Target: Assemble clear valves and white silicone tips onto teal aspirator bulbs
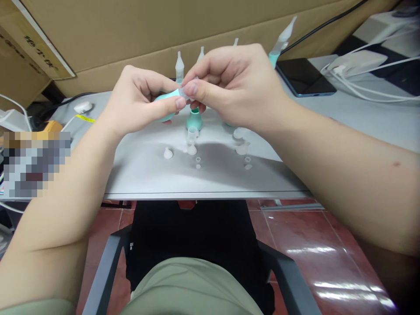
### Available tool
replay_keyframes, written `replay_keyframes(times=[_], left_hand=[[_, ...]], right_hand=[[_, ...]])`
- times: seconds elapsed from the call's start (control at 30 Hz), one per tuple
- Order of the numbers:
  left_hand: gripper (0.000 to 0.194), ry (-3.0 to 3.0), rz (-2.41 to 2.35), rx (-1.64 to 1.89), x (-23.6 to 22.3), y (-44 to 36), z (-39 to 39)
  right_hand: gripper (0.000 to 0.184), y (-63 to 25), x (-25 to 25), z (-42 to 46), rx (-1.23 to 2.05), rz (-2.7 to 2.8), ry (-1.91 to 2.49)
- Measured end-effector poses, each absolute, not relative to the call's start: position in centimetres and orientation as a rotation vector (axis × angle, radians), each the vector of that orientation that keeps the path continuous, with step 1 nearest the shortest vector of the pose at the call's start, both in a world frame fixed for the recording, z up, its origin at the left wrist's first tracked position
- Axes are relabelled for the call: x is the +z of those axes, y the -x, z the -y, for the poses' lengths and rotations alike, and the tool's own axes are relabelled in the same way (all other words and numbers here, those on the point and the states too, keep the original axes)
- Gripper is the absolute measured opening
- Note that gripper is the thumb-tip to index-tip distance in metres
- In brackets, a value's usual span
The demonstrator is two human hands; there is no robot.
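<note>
My left hand (136,100) is closed around a teal squeeze bulb (170,93), its neck pointing right. At that neck, the thumb and fingers of my right hand (234,85) pinch a clear plastic connector (183,92); the fingers partly cover it, so how far it sits in the neck cannot be made out. Below my hands an open teal bulb (194,121) stands on the table. In front of it are a clear connector (192,134), a white nozzle tip (168,153) and a tiny clear ring (198,160). Similar clear pieces (242,148) lie to the right.
Bulb aspirators with pointed white tips (179,65) stand along the cardboard wall (131,35); another (286,35) rises behind my right wrist. A dark phone (305,76) and white cables (357,89) lie right. The table's front edge (210,195) is near my lap.
</note>
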State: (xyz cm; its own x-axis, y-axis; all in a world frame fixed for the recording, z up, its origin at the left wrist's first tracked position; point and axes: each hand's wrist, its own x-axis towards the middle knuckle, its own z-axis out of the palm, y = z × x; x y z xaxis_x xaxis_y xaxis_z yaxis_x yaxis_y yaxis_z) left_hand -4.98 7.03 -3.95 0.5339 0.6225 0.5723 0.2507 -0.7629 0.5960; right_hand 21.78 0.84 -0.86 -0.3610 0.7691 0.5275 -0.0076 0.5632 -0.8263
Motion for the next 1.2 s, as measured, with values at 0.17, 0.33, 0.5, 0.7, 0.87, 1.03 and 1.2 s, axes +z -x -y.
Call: replay_keyframes(times=[0.17,0.33,0.5,0.7,0.87,1.03,1.2], left_hand=[[0.073,-2.342,-0.648,1.170,-3.6,4.7,-6.4],[0.075,-2.281,-0.618,1.158,-2.3,4.3,-5.1],[0.080,-2.268,-0.579,1.109,-1.8,4.3,-5.1],[0.081,-2.245,-0.570,1.107,-2.0,4.3,-5.1],[0.066,-2.204,-0.558,1.143,-1.9,4.2,-4.3],[0.066,-2.211,-0.525,1.126,-1.8,4.3,-4.1],[0.074,-2.224,-0.611,1.090,-2.0,4.6,-4.2]], right_hand=[[0.033,-21.4,-1.0,-0.9,1.023,1.706,0.526],[0.043,-21.3,-1.3,-2.2,1.027,1.714,0.408],[0.053,-21.2,-1.6,-2.8,1.014,1.704,0.374],[0.062,-21.1,-1.7,-2.7,1.010,1.704,0.375],[0.061,-21.1,-1.7,-3.3,1.071,1.715,0.385],[0.061,-21.3,-1.7,-3.3,1.080,1.714,0.408],[0.058,-21.3,-1.7,-3.0,1.131,1.708,0.397]])
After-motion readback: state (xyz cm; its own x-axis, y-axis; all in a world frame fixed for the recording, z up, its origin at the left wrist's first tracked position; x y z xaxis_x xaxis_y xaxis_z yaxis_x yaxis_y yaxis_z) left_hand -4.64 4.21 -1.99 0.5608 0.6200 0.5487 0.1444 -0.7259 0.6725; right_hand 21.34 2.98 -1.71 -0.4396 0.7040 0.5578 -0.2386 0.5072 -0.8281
